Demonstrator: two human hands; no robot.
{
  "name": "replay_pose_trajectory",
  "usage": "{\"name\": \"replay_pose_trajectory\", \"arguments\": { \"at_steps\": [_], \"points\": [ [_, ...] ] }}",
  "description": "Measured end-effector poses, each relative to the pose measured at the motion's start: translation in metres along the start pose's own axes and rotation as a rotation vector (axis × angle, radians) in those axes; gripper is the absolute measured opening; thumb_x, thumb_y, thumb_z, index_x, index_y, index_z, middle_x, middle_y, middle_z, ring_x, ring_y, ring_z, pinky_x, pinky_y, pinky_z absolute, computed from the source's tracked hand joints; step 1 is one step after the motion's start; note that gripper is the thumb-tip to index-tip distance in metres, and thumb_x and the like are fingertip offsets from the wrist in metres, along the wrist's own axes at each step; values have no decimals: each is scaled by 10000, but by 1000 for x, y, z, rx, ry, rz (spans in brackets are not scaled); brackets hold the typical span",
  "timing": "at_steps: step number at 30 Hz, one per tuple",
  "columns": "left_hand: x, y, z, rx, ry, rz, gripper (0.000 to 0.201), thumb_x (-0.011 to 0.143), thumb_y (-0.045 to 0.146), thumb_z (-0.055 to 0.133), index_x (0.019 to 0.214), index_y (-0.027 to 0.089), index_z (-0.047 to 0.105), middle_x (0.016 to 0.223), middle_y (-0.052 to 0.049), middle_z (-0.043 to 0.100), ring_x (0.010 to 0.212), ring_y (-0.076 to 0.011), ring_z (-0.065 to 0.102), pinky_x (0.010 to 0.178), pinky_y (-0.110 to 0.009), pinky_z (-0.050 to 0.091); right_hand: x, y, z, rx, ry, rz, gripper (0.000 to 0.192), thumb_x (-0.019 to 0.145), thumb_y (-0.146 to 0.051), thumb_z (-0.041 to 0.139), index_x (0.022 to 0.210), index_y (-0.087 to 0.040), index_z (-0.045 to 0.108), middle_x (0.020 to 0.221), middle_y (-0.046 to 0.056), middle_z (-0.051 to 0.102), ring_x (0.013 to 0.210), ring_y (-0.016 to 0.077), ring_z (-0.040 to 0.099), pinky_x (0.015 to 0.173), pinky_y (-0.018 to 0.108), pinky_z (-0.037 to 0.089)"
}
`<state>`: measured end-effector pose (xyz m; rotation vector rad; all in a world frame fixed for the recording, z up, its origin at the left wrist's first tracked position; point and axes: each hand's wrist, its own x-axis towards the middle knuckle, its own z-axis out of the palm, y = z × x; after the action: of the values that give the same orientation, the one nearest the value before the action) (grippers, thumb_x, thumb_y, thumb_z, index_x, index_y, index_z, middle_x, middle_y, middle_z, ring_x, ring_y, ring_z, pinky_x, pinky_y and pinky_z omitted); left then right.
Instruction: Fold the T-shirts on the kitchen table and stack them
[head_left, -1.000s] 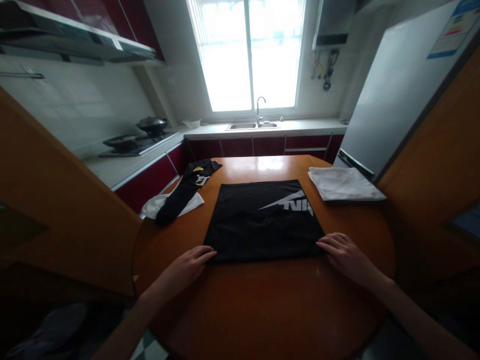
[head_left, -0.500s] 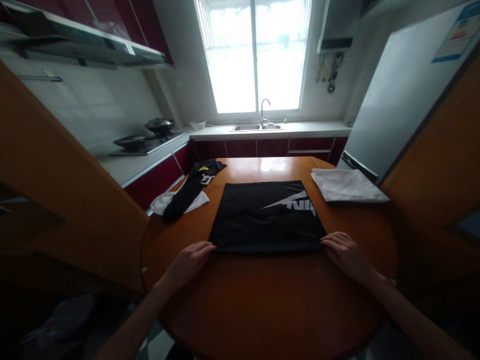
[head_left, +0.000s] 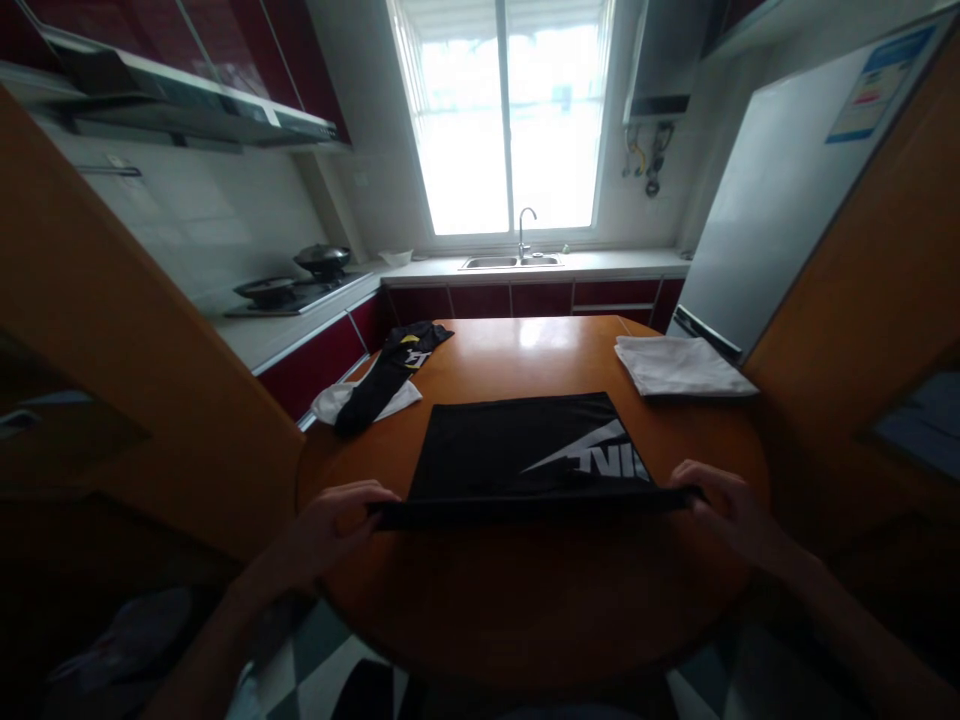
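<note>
A folded black T-shirt with a white printed logo lies in front of me on the wooden table. My left hand pinches the near left corner of the shirt between thumb and fingers. At the near right corner, my right hand grips the cloth the same way. The near edge is drawn taut between both hands and looks lifted a little off the tabletop. How the layers lie beneath is hidden.
On the table's left side lies a black garment with yellow and white print over a white cloth. A folded white cloth rests at the right. Beyond are a counter with a sink, a stove and a fridge.
The black shirt has been pulled nearer to me, and its near edge has risen. Both hands have moved slightly outward and toward me, still gripping the corners. The camera view has shifted a little.
</note>
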<state>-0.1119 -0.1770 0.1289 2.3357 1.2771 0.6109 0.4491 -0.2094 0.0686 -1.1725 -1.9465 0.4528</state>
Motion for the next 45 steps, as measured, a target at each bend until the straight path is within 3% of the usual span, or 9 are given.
{"name": "replay_pose_trajectory", "arguments": {
  "at_steps": [7, 10, 17, 24, 32, 34, 37, 41, 45],
  "points": [
    [20, -13, -11, -158, 152, -124, 340, 834, 439, 654, 1017, 171, 755, 1007, -88, 772, 901, -243, 727, 808, -288, 589, 38, -9, -4, 93, 219, 216, 180, 788, -336, 585, 872, -209, 681, 843, 28, 706, 771, 196, 653, 678, 274, 518],
    [48, -33, 2, -201, 202, -166, 387, 813, 478, 670, 1031, 168, 748, 1022, -86, 771, 918, -243, 724, 832, -311, 586, 71, 12, 11, 127, 195, 303, 246, 763, -367, 594, 896, -194, 708, 855, 42, 731, 791, 213, 673, 704, 299, 531],
    [98, -86, 45, -247, 150, -285, 423, 735, 518, 696, 959, 165, 763, 939, -78, 785, 863, -254, 732, 782, -329, 577, 120, 74, 60, 153, 106, 492, 209, 655, -299, 643, 790, -172, 739, 821, 81, 758, 808, 245, 711, 787, 356, 551],
    [117, -104, 40, -256, 110, -318, 457, 751, 519, 687, 1010, 150, 765, 983, -81, 786, 910, -251, 729, 820, -339, 568, 142, 106, 63, 113, 99, 436, 251, 718, -328, 658, 874, -153, 748, 865, 89, 770, 810, 228, 717, 761, 342, 552],
    [127, -129, 58, -22, 77, -274, 408, 820, 471, 606, 1027, 152, 755, 964, -89, 758, 855, -225, 706, 800, -335, 562, 141, 124, 78, -292, -18, 408, 246, 796, -318, 641, 924, -142, 756, 944, 125, 745, 895, 253, 698, 830, 373, 541],
    [128, -121, 62, 131, 138, -232, 406, 845, 415, 577, 1102, 140, 730, 1077, -119, 728, 979, -251, 683, 906, -382, 545, 139, 109, 80, -457, 21, 363, 313, 851, -357, 612, 1020, -131, 746, 1054, 167, 712, 1015, 297, 661, 914, 432, 516],
    [133, -86, 83, 322, 232, -127, 466, 930, 331, 488, 1326, 118, 609, 1341, -160, 619, 1270, -284, 553, 1104, -455, 427, 137, 70, 96, -554, 55, 226, 407, 956, -376, 478, 1230, -150, 677, 1261, 184, 642, 1210, 330, 561, 1035, 490, 438],
    [146, -18, 141, 409, 73, 36, 519, 1019, 326, 369, 1492, 131, 452, 1570, -129, 429, 1465, -260, 361, 1207, -450, 297, 134, 14, 146, -502, -119, 83, 518, 1003, -362, 376, 1451, -141, 515, 1549, 146, 445, 1446, 293, 359, 1180, 469, 284],
    [155, 18, 195, 496, 8, -11, 558, 1019, 344, 355, 1551, 178, 382, 1650, -108, 274, 1537, -291, 198, 1224, -549, 194, 133, -7, 189, -521, -262, 106, 623, 1004, -385, 367, 1556, -98, 347, 1663, 145, 212, 1547, 287, 128, 1229, 533, 111]
  ]
}}
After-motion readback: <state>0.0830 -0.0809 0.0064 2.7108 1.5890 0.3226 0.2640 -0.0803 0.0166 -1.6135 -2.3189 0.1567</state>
